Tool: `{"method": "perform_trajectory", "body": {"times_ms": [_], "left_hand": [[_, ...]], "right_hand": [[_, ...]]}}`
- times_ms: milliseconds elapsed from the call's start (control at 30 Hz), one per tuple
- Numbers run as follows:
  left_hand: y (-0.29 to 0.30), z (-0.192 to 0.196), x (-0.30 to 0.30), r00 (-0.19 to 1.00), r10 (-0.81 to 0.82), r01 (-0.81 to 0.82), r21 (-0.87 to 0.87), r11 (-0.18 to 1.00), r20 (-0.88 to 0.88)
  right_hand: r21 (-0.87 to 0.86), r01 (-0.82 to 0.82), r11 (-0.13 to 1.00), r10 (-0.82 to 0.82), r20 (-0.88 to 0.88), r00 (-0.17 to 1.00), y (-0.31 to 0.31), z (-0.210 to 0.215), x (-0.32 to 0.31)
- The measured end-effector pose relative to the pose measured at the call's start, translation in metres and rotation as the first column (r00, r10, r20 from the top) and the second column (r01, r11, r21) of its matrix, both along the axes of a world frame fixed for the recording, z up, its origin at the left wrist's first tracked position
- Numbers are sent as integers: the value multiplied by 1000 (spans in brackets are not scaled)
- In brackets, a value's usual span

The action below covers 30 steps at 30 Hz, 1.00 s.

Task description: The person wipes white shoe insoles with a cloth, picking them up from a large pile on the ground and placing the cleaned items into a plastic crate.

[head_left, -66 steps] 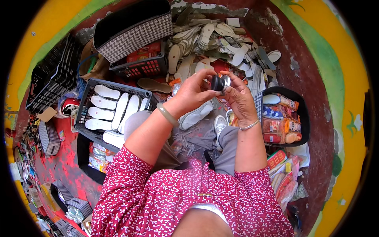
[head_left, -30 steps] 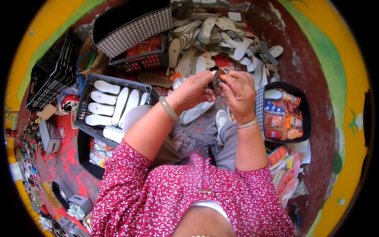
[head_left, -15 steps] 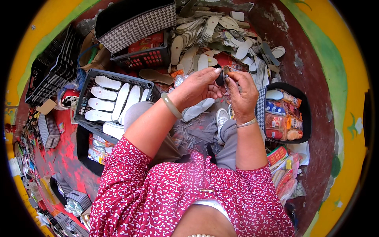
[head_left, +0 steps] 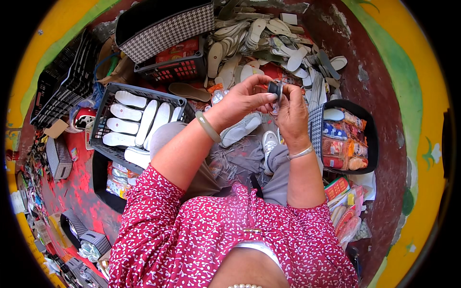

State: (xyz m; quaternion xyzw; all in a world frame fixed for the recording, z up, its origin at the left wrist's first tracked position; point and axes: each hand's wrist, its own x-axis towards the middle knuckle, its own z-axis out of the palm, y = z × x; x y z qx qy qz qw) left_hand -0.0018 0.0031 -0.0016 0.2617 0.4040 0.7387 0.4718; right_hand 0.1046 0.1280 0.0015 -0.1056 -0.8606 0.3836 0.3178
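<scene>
Both my hands are raised together in front of me over my lap. My left hand (head_left: 245,102) pinches a small round black knob-like piece (head_left: 273,88) between thumb and fingers. Against its right side is a thin shiny metal disc (head_left: 281,90), held at its edge by the bent fingers of my right hand (head_left: 294,115). Whether the two pieces are joined or only touching, I cannot tell. Below my hands a pale insole-shaped piece (head_left: 241,128) lies by my knees.
A dark crate (head_left: 104,113) of white soles stands at my left. Loose insoles (head_left: 257,31) are heaped ahead. On my right is a checked basket (head_left: 317,127) of packaged goods. A checked bin (head_left: 168,33) sits on another crate (head_left: 175,69). Scraps (head_left: 230,161) litter the floor.
The black piece has moved slightly right and turned, and now sits against the metal disc. My left fingers have shifted their hold; my right hand has stayed nearly in place.
</scene>
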Motion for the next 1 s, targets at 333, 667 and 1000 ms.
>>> {"method": "perform_trajectory", "body": {"times_ms": [333,667,1000], "left_hand": [[2,-1,6,795,203,-222,37,974,-572],[-1,3,5,375,293,-302,183,936,-879],[2,-3,7,719,250,-235,112,966,-648]], "right_hand": [[-399,-177,900,174,-45,984,14,-17,2],[-926,-261,274,373,-147,916,19,-10,11],[-348,-218,912,235,4,972,9,1,6]]}}
